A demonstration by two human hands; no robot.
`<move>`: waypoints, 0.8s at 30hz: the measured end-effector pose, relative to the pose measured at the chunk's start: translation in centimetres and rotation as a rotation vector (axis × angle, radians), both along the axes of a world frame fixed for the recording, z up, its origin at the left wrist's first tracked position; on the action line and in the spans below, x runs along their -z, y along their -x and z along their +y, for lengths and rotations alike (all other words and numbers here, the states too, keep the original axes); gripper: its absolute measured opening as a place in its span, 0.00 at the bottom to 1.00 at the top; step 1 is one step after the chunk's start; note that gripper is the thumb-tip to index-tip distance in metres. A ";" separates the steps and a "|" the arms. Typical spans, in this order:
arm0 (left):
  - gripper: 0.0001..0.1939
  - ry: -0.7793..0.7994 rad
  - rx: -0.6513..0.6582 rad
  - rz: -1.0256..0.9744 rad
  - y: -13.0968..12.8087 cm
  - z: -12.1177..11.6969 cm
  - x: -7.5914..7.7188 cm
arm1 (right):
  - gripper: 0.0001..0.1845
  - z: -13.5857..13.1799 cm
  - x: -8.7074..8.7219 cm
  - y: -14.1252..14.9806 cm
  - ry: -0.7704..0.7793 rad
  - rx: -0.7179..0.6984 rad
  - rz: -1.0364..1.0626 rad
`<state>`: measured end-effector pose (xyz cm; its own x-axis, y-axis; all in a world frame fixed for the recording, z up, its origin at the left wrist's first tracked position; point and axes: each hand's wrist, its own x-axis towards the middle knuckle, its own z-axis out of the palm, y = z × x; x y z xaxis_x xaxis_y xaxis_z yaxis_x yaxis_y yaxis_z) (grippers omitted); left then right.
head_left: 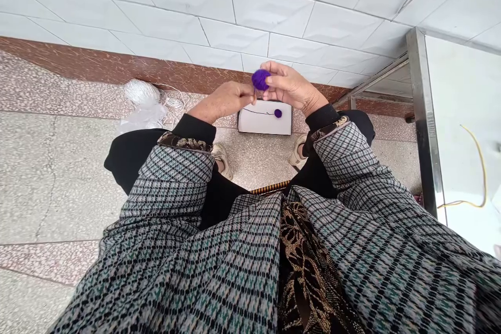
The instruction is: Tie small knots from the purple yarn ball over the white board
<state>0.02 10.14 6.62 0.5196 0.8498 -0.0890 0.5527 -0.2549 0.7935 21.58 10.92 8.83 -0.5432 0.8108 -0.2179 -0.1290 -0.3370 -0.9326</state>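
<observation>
My right hand (291, 86) holds a purple ball of yarn (260, 80) between the thumb and fingers, out in front of my knees. Just left of the ball, my left hand (229, 99) is closed in a pinch on a short purple yarn strand (254, 92) that comes down from the ball. Below the hands, a shallow white box (258, 124) with dark edges is on the floor. In it lies a smaller purple yarn ball (277, 113), with a thin dark strand running left from it.
A ball of white cord (141, 92) with loose loops and a clear plastic bag (143, 116) lie on the floor at left. The tiled wall (235, 5) rises ahead. At right stands a metal-framed table (426, 130) with a yellow cord (484, 177) on it.
</observation>
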 end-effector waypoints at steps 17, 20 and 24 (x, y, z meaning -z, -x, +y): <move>0.10 -0.035 -0.057 -0.101 0.8 -0.2 -1.2 | 0.06 -0.4 -1.2 -0.5 0.038 0.000 0.084; 0.09 0.011 0.044 -0.083 -0.1 -0.6 -1.1 | 0.04 -0.1 -1.7 0.0 0.024 0.292 0.191; 0.09 0.091 0.184 -0.106 -1.0 -1.7 -1.6 | 0.07 0.0 -0.7 0.5 0.024 0.317 -0.160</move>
<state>1.01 8.47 8.27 0.6754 0.7310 -0.0975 0.4155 -0.2680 0.8692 21.13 10.96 9.48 -0.2227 0.9274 -0.3007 -0.0833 -0.3254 -0.9419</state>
